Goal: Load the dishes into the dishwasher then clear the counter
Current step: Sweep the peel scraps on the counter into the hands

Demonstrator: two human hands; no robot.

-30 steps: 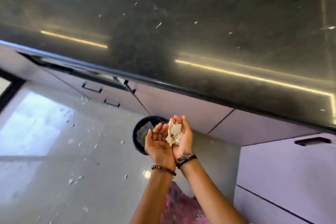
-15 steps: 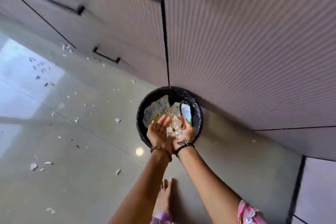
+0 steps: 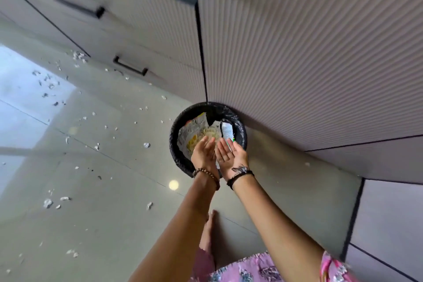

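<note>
A round black bin [image 3: 240, 127] lined with a black bag stands on the floor against the cabinet. Inside lie pale food scraps [image 3: 207, 135] on crumpled wrappers. My left hand [image 3: 203, 154] and my right hand [image 3: 230, 155] hover side by side over the bin's near rim, palms up and tilted toward each other, fingers apart. Both palms hold nothing. A beaded bracelet circles the left wrist and a black band the right.
Ribbed pale cabinet fronts [image 3: 297, 52] with black handles [image 3: 130, 65] rise behind the bin. White scraps [image 3: 146, 144] are scattered over the glossy grey floor [image 3: 91, 190] to the left. My bare foot [image 3: 208, 233] stands just below the bin.
A second ago my cupped hands held pale scraps below the counter. They moved down over the bin, parted, and the scraps dropped in. My view has tilted down to the floor.
</note>
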